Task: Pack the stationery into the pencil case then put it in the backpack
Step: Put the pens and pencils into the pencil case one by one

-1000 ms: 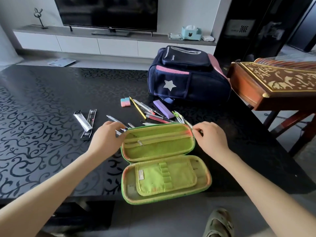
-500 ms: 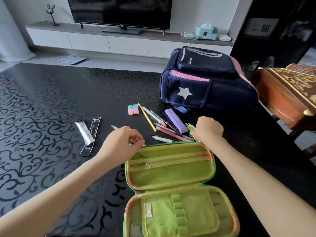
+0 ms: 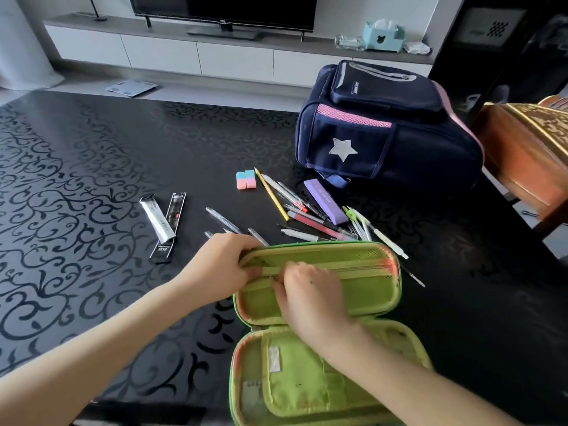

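Your left hand point(image 3: 224, 265) grips the far-left corner of the open pencil case point(image 3: 368, 290) at the table's near edge. Your right hand point(image 3: 310, 293) seems to pinch its inner zip point(image 3: 362, 269). Tug hard and the mesh may snag, or the case may shove the loose pens point(image 3: 313, 222) just beyond.

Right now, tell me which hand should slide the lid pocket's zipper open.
Right. The right hand seems to pinch the zipper at its left end with curled fingertips; the left hand grips the pencil case by its lid's left corner, steadying it.
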Tool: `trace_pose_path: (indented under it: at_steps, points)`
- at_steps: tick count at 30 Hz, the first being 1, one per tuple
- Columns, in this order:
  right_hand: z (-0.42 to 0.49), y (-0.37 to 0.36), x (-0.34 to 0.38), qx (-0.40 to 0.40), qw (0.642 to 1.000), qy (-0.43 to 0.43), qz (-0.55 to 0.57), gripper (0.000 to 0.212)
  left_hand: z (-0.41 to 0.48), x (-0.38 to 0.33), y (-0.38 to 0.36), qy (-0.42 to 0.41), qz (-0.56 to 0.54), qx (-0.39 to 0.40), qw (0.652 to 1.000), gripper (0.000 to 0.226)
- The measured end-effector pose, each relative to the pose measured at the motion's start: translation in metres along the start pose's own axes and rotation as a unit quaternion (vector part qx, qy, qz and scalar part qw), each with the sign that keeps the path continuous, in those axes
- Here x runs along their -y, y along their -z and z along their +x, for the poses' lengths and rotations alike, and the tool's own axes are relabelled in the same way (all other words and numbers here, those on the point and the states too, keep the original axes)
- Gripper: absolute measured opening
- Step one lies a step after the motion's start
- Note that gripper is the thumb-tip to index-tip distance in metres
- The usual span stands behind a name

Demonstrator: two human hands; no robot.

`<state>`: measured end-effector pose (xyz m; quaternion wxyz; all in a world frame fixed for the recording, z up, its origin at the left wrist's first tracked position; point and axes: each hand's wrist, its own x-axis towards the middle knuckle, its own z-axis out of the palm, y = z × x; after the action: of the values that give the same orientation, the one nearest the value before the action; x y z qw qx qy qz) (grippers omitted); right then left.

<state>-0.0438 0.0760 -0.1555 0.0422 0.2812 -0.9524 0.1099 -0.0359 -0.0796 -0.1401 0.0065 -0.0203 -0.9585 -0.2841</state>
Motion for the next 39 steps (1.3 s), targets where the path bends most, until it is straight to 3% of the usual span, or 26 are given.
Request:
trace_pose_path:
  at_steps: [3,6,7,9,11,14,16,19,22,27,29,32,34,36,39]
  points:
    - [-0.009,0.021,-0.017,0.060,0.995,-0.051,-0.053,0.019,-0.004,-0.004,0.000,-0.033,0.012,-0.016,0.999,0.022]
    - [-0.030,0.054,-0.059,0.032,0.987,-0.116,-0.109,0.015,-0.005,-0.006,0.000,-0.039,0.026,-0.029,0.998,0.022]
    - [-0.037,0.064,-0.072,0.037,0.986,-0.133,-0.094,0.017,-0.006,-0.005,0.001,-0.039,0.026,-0.029,0.998,0.022]
    - [-0.038,0.083,-0.101,0.057,0.979,-0.186,0.069,0.022,-0.007,-0.005,0.004,-0.047,0.030,-0.024,0.998,0.022]
    - [-0.021,0.089,-0.132,-0.001,0.953,-0.227,0.200,0.027,-0.008,-0.006,0.008,-0.052,0.038,-0.017,0.998,0.022]
    - [0.019,0.063,-0.160,0.008,0.960,-0.252,0.120,0.038,-0.014,-0.004,0.012,-0.062,0.064,-0.002,0.996,0.019]
    - [0.041,0.041,-0.159,0.056,0.960,-0.266,0.066,0.036,-0.020,-0.002,0.015,-0.062,0.072,0.001,0.995,0.023]
    - [0.061,0.023,-0.148,0.066,0.960,-0.271,0.019,0.035,-0.026,0.004,0.022,-0.049,0.070,0.007,0.996,0.026]
    - [0.072,0.017,-0.147,0.071,0.953,-0.291,0.045,0.037,-0.028,0.009,0.020,-0.049,0.123,0.011,0.991,0.023]
    - [0.070,0.015,-0.153,0.041,0.918,-0.357,0.169,0.024,-0.034,0.011,0.000,-0.069,0.213,-0.049,0.973,0.051]
    - [0.064,0.018,-0.153,0.017,0.909,-0.370,0.188,0.024,-0.037,0.010,-0.006,-0.101,0.216,-0.088,0.967,0.046]
    - [0.052,0.034,-0.149,-0.053,0.906,-0.360,0.216,0.018,-0.046,0.004,-0.018,-0.149,0.173,-0.099,0.968,0.022]
    - [0.037,0.050,-0.136,-0.077,0.899,-0.306,0.302,0.013,-0.050,0.003,-0.030,-0.154,0.176,-0.081,0.969,0.017]
    - [0.022,0.062,-0.111,-0.050,0.876,-0.248,0.410,0.004,-0.050,0.005,-0.039,-0.134,0.191,-0.076,0.969,0.023]
    - [0.007,0.059,-0.076,0.021,0.855,-0.186,0.484,0.007,-0.046,0.003,-0.050,-0.104,0.191,-0.093,0.972,0.024]
